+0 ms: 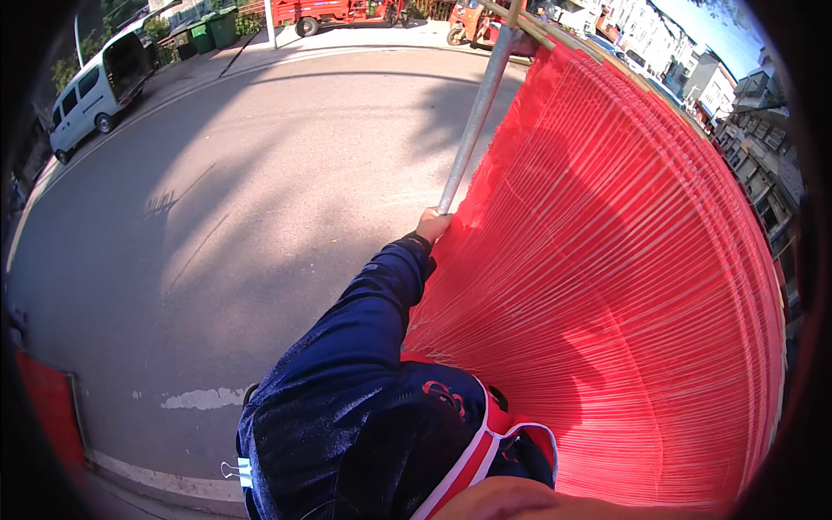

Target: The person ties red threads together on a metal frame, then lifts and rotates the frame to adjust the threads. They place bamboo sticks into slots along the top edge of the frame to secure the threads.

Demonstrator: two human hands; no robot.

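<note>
My left hand (432, 225), at the end of a navy sleeve, is closed round a grey metal pole (479, 120). The pole rises from my fist toward the wooden poles (637, 78) along the top of the red strands. Right beside that hand spreads a broad curtain of fine red strands (598, 251), packed close and filling the right side of the view. Its left edge runs next to the metal pole. My right hand does not show.
Grey road (260, 173) stretches ahead and to the left. A white van (91, 95) is parked at the far left, near green bins (212, 31). Red three-wheelers (334, 12) stand at the far side. A red panel (50, 407) is at the lower left.
</note>
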